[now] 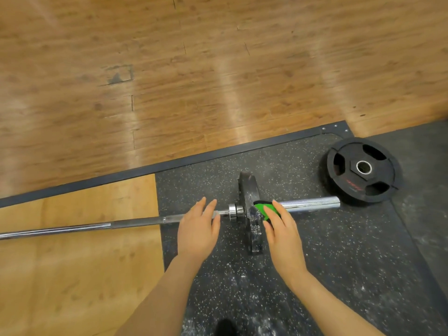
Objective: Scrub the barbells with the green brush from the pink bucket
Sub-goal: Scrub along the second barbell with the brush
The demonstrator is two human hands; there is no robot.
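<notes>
A steel barbell (72,228) lies across the floor from the left edge to its sleeve end at the right, with one black plate (251,212) standing upright on it. My right hand (282,235) holds the green brush (264,209) against the sleeve, right beside the plate's outer face. My left hand (197,229) rests over the bar shaft with straight fingers, just left of the collar. The pink bucket is not in view.
A loose black weight plate (362,169) lies flat on the speckled rubber mat (327,251), beyond the bar's right end. A dark metal frame strip (169,163) edges the mat. Wooden flooring (194,69) lies beyond it, and a lighter wooden panel (72,275) to the left.
</notes>
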